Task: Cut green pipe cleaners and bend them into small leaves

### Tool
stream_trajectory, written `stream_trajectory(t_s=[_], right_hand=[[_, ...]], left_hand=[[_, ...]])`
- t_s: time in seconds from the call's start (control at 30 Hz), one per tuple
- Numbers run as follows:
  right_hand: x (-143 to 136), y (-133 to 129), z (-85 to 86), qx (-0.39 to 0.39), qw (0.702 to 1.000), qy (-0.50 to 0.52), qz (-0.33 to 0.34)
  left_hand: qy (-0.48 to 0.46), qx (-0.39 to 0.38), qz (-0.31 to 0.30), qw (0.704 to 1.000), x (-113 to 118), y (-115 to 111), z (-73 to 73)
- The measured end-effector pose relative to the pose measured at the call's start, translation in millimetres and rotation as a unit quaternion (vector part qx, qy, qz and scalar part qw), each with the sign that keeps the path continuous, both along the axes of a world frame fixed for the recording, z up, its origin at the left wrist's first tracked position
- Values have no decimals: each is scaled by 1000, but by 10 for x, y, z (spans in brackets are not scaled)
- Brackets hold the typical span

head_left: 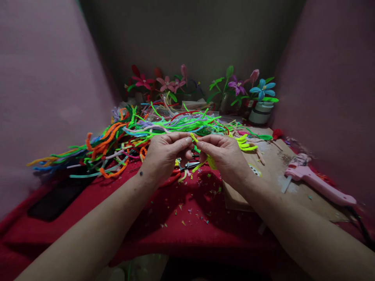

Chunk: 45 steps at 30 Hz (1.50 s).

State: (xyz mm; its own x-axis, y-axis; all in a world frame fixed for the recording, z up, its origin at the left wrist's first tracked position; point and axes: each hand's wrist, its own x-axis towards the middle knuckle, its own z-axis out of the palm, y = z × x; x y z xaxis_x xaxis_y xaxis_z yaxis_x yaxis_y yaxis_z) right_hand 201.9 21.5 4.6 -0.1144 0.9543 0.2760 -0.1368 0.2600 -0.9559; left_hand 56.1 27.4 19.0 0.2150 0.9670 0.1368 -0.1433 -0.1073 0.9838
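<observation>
Between my two hands is a yellow pipe cleaner (193, 137), pinched at its upper part by the fingertips of both. My left hand (171, 150) is closed, thumb against forefinger on its left side. From the other side, my right hand (219, 152) pinches the same piece, and a yellow length hangs below its fingers. Just under the hands lie scissors (190, 165) with red handles, partly hidden by my left hand. More bright yellow pipe cleaners (244, 143) lie beyond my right hand.
A heap of coloured pipe cleaners (181, 124) spreads across the back and left. Finished flowers stand behind, one in a white jar (260, 113). A pink glue gun (319, 181) rests on cardboard (272, 156) at right. A dark phone (58, 201) lies left on the red cloth (181, 230), among scattered clippings.
</observation>
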Motion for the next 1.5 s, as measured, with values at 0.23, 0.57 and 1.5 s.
stream_trajectory(t_s=[0.23, 0.57, 1.5], right_hand=[[-1, 30, -19, -9, 1000, -6, -19], [32, 123, -74, -65, 996, 48, -31], [24, 59, -98, 66, 982, -107, -140]], left_hand=[[115, 38, 61, 991, -69, 23, 94], [695, 255, -75, 669, -721, 35, -109], [821, 269, 81, 497, -585, -333, 54]])
